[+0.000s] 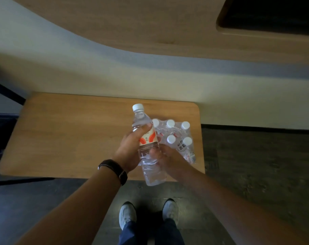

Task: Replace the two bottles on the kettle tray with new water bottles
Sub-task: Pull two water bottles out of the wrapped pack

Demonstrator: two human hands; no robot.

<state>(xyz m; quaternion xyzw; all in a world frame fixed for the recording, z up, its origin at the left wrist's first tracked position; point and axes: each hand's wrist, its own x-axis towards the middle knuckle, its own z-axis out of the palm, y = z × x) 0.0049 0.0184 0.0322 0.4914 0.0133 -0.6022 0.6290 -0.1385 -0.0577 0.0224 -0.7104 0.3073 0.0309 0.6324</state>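
Observation:
A clear water bottle (146,144) with a white cap and a white-and-orange label is held above the wooden table (65,138), its cap pointing away from me. My left hand (130,151) grips it around the label, thumb on top. My right hand (165,157) touches the bottle's lower part; whether it grips the bottle or the wrap behind it I cannot tell. Just behind and to the right, a shrink-wrapped pack of several white-capped bottles (178,137) stands on the table. No kettle tray is in view.
The table stands against a pale wall, its near edge (44,175) in front of my feet. Dark floor (256,165) runs to the right. A curved wooden panel (150,32) with a dark opening (274,13) is on the wall above.

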